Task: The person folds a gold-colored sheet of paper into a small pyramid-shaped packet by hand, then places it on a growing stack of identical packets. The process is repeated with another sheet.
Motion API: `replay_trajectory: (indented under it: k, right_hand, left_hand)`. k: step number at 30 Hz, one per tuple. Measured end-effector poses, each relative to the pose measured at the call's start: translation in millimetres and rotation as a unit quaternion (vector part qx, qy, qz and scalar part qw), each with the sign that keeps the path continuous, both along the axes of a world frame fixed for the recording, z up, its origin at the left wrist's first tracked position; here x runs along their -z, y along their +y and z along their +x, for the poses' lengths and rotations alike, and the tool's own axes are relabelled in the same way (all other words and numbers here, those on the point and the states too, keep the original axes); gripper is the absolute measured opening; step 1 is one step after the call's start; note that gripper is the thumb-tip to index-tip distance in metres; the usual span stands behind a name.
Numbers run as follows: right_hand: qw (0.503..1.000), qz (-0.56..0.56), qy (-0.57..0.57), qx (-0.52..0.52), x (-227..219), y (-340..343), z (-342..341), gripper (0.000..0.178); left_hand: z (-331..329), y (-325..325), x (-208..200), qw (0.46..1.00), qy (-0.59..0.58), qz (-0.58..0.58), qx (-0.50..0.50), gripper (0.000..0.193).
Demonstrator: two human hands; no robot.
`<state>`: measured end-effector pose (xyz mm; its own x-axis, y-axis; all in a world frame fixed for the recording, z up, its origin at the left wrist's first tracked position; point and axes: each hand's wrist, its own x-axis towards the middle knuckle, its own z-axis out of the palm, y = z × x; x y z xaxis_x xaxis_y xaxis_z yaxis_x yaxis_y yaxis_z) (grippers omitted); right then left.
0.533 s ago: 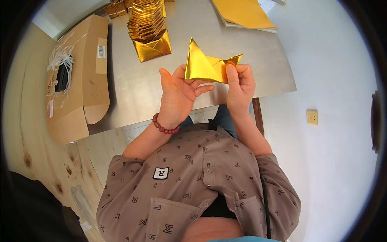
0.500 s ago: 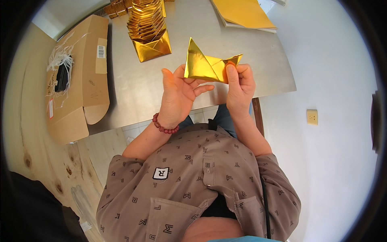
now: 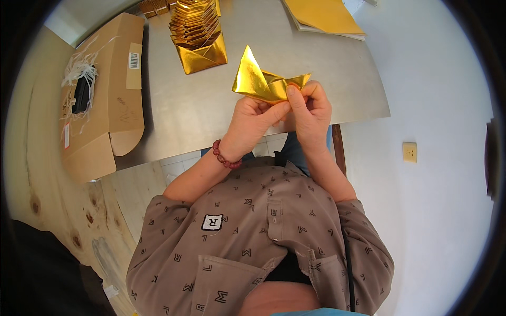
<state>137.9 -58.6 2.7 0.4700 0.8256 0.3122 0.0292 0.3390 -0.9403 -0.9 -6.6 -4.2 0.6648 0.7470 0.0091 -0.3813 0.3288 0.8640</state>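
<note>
A folded gold foil paper ingot (image 3: 258,81) with two pointed ends is held up between my hands over the near part of the metal table. My left hand (image 3: 258,117) grips its lower edge, the thumb stretched toward the middle and the fingers curled underneath. With thumb and bent fingers, my right hand (image 3: 311,105) pinches the ingot near its right end. Farther back on the table stands a row of nested gold foil folded pieces (image 3: 197,31), the nearest one showing a flat creased face.
An open cardboard box (image 3: 124,79) stands at the table's left, with white strands and a black object on it. A stack of yellow sheets (image 3: 324,16) lies at the far right of the metal table (image 3: 348,79). Bundled brown-gold pieces (image 3: 153,7) sit at the back left.
My left hand has gone from open fingers behind the ingot to gripping its lower edge, its thumb now near my right thumb. The ingot has shifted slightly left and its middle looks more opened.
</note>
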Motion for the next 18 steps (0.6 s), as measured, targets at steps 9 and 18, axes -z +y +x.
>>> replay_trajectory:
  k: [9,18]
  right_hand:
    - [0.996,-0.031,-0.079,-0.001,-8,-3,9,0.027]
    - [0.992,0.026,-0.125,0.013,-10,-1,13,0.03]
  left_hand:
    - [-14,3,-3,0.998,0.013,0.0,0.055,0.018]
    - [-11,-5,-7,0.998,-0.009,0.022,0.056,0.017]
